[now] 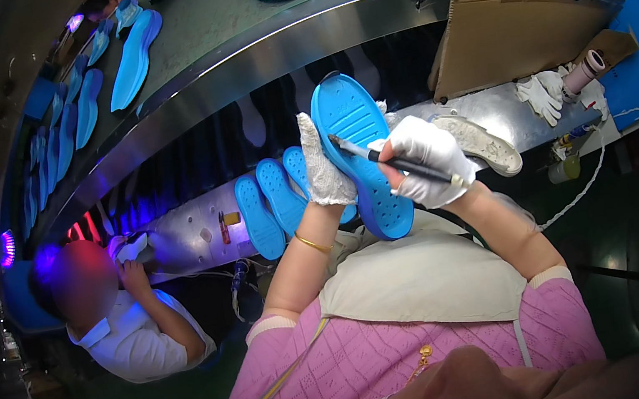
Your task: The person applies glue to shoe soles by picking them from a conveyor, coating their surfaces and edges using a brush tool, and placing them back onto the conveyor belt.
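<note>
A blue shoe sole [356, 113] is held up in front of me, its ridged and dotted inner side facing me. My gloved left hand [324, 166] grips it along its left edge. In my gloved right hand [430, 160] is a brush [402, 161] with a dark handle, its tip against the sole's left rim near the middle. Left of the held sole, several more blue soles [259, 218] lie side by side on the metal ledge. A grey-white sole-shaped piece [479, 143] rests just right of my right hand.
A conveyor belt [216, 35] carrying several blue soles runs above the metal ledge [181, 231]. At right are a cardboard sheet [520, 35], white gloves [541, 96], a tube roll [584, 72] and a hanging cord [588, 188]. A co-worker [130, 307] sits at left, holding a pale piece.
</note>
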Demonstrator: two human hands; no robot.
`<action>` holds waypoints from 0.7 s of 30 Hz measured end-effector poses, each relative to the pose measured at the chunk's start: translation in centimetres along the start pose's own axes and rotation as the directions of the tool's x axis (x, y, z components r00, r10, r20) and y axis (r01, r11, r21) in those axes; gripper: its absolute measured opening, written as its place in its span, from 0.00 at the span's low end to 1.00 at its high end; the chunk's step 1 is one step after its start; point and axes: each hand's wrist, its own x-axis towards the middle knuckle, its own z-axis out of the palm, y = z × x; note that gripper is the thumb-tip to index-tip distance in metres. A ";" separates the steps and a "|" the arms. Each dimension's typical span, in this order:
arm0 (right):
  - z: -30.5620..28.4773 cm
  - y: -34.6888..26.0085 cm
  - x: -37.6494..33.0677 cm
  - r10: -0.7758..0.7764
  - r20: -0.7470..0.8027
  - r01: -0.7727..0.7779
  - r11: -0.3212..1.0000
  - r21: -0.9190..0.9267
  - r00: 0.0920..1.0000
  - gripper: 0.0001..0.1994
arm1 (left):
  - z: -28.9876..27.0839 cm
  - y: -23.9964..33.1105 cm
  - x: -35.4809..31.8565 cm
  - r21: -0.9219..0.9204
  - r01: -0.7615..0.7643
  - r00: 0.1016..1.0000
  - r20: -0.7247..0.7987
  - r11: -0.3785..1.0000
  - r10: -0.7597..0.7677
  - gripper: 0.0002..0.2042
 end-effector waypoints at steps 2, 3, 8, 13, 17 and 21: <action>0.2 -0.4 -0.5 -0.044 0.063 0.046 0.999 -0.019 0.997 0.09 | 0.1 0.2 -0.4 0.014 0.015 1.000 0.009 1.000 -0.015 0.47; 0.2 0.0 -1.2 -0.043 0.065 0.044 0.999 -0.017 0.997 0.09 | 0.0 0.3 -0.6 0.028 0.031 0.999 0.024 0.999 -0.032 0.47; -1.4 1.5 -4.4 0.339 0.026 -0.329 0.891 0.312 0.941 0.06 | -1.9 -2.5 -3.4 0.402 0.085 0.994 -0.095 0.912 -0.051 0.47; -1.3 0.9 -4.0 0.449 0.206 -0.478 0.662 0.576 0.870 0.05 | -1.8 -2.5 -3.0 0.305 0.211 0.972 -0.168 0.928 -0.166 0.45; -0.8 1.2 -3.2 0.417 0.048 -0.385 0.783 0.488 0.908 0.04 | -0.5 -1.7 -1.2 0.241 0.065 0.986 -0.164 0.968 -0.026 0.54; -0.9 -0.3 -1.6 0.042 0.019 -0.045 0.978 0.202 0.999 0.06 | -0.6 -0.6 1.0 -0.175 -0.057 0.962 0.254 0.983 0.101 0.60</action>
